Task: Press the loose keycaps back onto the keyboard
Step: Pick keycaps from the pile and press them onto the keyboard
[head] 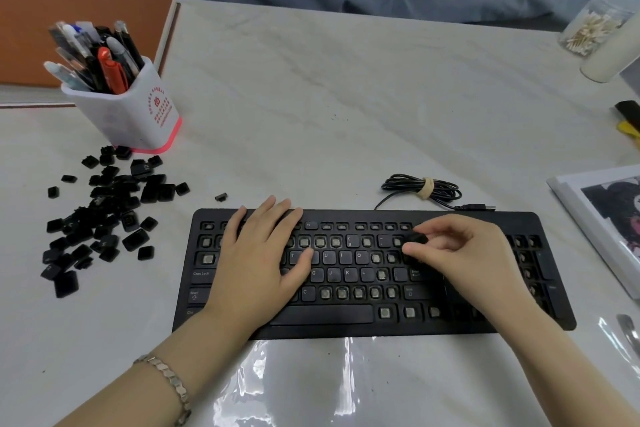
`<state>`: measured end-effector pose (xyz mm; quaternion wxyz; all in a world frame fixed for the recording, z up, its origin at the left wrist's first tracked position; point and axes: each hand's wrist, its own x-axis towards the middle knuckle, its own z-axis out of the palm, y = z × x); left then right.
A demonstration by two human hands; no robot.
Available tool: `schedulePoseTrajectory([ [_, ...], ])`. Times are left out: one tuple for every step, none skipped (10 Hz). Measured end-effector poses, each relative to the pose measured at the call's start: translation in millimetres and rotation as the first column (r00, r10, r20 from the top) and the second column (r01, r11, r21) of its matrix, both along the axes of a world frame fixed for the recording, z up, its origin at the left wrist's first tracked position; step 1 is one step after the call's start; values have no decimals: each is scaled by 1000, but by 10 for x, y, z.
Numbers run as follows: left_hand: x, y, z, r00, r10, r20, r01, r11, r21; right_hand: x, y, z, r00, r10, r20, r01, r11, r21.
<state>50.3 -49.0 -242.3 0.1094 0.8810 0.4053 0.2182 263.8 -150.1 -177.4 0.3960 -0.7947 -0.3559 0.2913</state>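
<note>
Pinching a black keycap (417, 238) between thumb and curled fingertips, the right hand (460, 255) sits over the upper right rows of the black keyboard (363, 216); whether the cap already touches a socket is hard to tell. The left hand (263, 253) lies flat on the keyboard's left half, fingers straight and close together, holding nothing. Many sockets between and around the two hands stand bare. A heap of loose keycaps (104, 218) lies on the white table (311, 97) well to the left of the left hand, with a pen holder (128, 111) just beyond it. The bundled cable (422, 187) rests beyond the right hand.
</note>
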Motion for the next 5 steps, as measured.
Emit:
schedulePoseTrajectory([
  [-1, -1, -3, 1000, 1, 2, -1, 1000, -2, -24, 11, 7, 1000, -11, 29, 10, 999, 40],
  [-4, -1, -5, 1000, 1, 3, -1, 1000, -2, -40, 22, -5, 1000, 13, 2, -13, 998, 69],
  [-3, -4, -4, 1000, 1, 6, -1, 1000, 4, -36, 27, -30, 1000, 25, -5, -25, 997, 74],
  [-1, -7, 0, 1000, 2, 10, -2, 1000, 11, -29, 27, -47, 999, 29, 23, -31, 997, 77],
  [1, -6, 1, 1000, 1, 9, -1, 1000, 11, -12, 15, -72, 995, 57, 85, -62, 996, 60],
])
